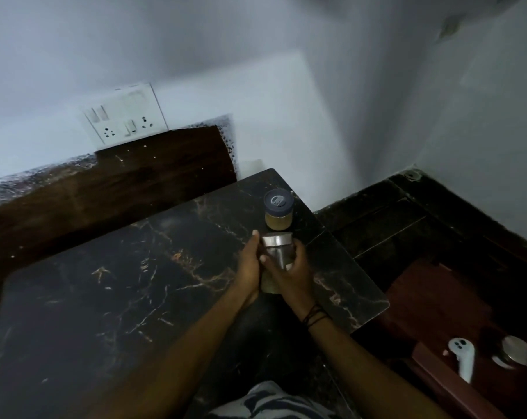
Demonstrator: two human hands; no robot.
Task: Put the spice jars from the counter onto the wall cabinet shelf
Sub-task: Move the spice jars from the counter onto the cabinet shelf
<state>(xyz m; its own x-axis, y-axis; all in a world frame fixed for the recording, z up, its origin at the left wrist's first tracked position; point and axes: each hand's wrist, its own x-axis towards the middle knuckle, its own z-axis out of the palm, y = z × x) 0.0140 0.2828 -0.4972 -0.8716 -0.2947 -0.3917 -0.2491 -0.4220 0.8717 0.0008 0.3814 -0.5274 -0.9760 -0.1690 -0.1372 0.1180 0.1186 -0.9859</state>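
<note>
From the head camera, both hands meet over the black marble counter (111, 297), which has thin gold lines running through it. They hold a steel-lidded jar (276, 246) between them. The left hand (250, 267) is curled round the left side of this jar, with its thumb up by the shiny lid. The right hand (295, 273) is curled round the right side and the lower part, so most of the jar body is hidden. The right wrist wears dark thread bands (315, 316).

Just behind the held jar, toward the wall, a second spice jar (279, 213) stands upright on the counter near its far right corner. It has a grey-blue lid and yellowish powder inside. The two jars look very close, but I cannot tell if they touch.

Behind the counter, on the wall to the left, is a white switch and socket plate (126, 114). To the right of the counter and lower down, a white controller (463, 356) lies on a reddish surface beside a round steel lid (517, 352).
</note>
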